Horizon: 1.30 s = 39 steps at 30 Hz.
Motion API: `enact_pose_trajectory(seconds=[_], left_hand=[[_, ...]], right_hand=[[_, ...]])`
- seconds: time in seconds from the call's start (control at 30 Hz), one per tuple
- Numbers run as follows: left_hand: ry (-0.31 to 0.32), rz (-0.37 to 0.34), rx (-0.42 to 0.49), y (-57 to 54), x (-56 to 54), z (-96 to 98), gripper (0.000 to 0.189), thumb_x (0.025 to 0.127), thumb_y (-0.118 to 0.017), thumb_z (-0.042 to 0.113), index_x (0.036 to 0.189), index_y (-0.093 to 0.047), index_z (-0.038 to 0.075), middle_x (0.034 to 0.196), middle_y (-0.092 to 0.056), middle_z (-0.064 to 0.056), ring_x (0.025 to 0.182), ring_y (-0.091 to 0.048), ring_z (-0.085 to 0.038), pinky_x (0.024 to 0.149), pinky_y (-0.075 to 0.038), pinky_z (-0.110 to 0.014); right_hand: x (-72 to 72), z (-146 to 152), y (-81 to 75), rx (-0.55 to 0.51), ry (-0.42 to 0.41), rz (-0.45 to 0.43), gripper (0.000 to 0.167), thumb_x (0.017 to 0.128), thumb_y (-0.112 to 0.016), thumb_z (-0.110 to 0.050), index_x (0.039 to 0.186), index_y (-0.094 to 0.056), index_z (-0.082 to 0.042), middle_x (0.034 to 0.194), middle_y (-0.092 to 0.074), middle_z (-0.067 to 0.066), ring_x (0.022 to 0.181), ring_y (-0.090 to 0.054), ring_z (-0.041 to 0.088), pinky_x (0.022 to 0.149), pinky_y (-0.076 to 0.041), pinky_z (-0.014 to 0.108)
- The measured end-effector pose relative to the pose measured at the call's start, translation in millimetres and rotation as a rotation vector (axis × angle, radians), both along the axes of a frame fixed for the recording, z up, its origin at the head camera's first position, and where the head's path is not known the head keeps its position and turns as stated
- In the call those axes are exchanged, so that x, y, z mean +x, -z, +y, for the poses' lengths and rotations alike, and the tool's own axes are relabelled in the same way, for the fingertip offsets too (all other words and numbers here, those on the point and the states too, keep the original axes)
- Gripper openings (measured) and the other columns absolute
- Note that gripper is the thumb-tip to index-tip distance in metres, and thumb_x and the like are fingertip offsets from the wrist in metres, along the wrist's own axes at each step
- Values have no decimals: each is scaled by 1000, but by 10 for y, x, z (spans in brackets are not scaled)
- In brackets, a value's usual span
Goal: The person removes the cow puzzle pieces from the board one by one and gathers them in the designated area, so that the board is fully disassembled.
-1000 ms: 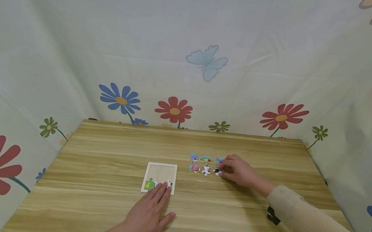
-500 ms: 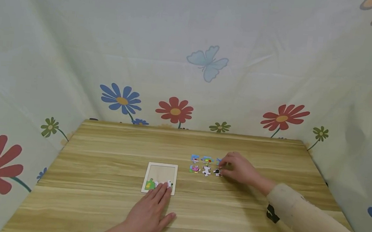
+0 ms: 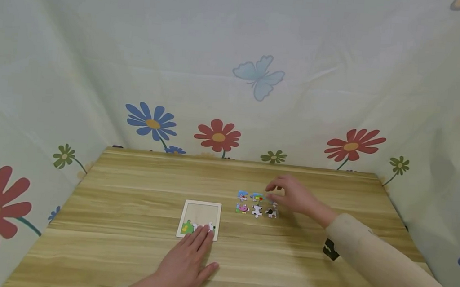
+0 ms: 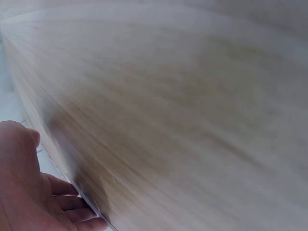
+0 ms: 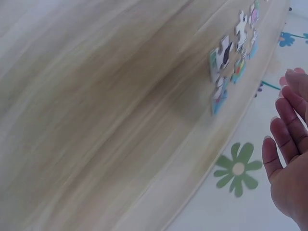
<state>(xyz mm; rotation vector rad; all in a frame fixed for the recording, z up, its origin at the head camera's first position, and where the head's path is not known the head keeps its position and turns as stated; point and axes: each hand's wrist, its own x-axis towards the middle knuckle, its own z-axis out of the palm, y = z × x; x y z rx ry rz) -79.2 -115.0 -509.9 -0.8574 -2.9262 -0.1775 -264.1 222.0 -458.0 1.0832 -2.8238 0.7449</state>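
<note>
My left hand (image 3: 185, 266) lies with straight fingers over the lower edge of a pale wooden puzzle frame (image 3: 181, 216). Inside the frame's lower part, a green puzzle piece (image 3: 187, 227) and some white ones show beside the fingertips, which hide the rest. In the left wrist view the fingers (image 4: 77, 211) reach onto the frame's edge. My right hand (image 3: 295, 196) hovers over the right end of two rows of loose puzzle pieces, fingers loosely bent and holding nothing. Beneath it lies a black-and-white piece (image 3: 272, 213); a blue piece (image 5: 219, 98) is plain in the right wrist view.
Left of the right hand are a white piece (image 3: 256, 211), a pink piece (image 3: 243, 208) and two blue-topped pieces, one of them a corner-side piece (image 3: 242, 196). The wooden table (image 3: 150, 178) meets a flowered curtain (image 3: 296, 121) at the back and sides.
My right hand has come off the black-and-white piece and risen slightly toward the back, uncovering that piece on the table. My left hand has stayed on the frame.
</note>
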Motion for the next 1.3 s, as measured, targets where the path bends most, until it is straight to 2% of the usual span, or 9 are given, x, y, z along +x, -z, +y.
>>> enact_pose_trajectory(seconds=[0.23,0.47,0.57,0.8,0.93,1.13,1.3], left_hand=[[-4,0,-4,13,-5,-11,76,111,-48,55,157,-48,-5,163,-46,-24,152,-44,-39,119,-44,-52],[-4,12,-12,41,-5,-29,76,111,-48,56,157,-47,-4,164,-45,-24,152,-44,-39,119,-44,-52],[-4,11,-22,42,-7,-34,77,110,-48,57,158,-47,-4,164,-45,-23,152,-44,-38,119,-44,-51],[1,-12,-21,30,-12,-23,79,111,-45,58,158,-46,-5,166,-43,-23,154,-42,-37,120,-43,-52],[3,-11,-15,27,-15,-19,78,111,-45,57,158,-46,-5,166,-43,-22,154,-42,-37,120,-43,-51],[-4,-54,-34,19,-12,-15,79,111,-42,59,160,-44,-4,168,-40,-21,156,-39,-36,122,-41,-52],[-4,-68,-45,-3,-4,-12,78,112,-42,58,160,-43,-3,168,-39,-22,156,-38,-36,122,-40,-52]], right_hand=[[-14,-262,-20,13,-59,-6,15,98,-80,-19,108,-81,-10,107,-75,3,103,-68,28,94,-55,49],[-3,-620,71,-13,-133,-2,14,96,-81,-17,106,-81,-8,104,-76,6,98,-70,31,88,-55,44],[10,-786,96,-36,-166,-41,15,97,-80,-17,108,-81,-6,104,-76,6,97,-69,29,88,-56,42],[27,-1175,153,-46,-163,-157,15,100,-79,-20,111,-80,-10,105,-75,-1,98,-67,19,91,-58,35],[38,-1394,180,-47,-194,-201,15,100,-78,-20,112,-81,-10,104,-76,-2,96,-66,16,90,-56,32],[54,-1653,229,26,-244,-299,19,104,-73,-27,117,-80,-14,103,-73,-8,92,-61,8,88,-54,24],[75,-1791,231,69,-262,-341,18,105,-72,-27,118,-79,-16,100,-71,-11,90,-60,5,87,-53,21]])
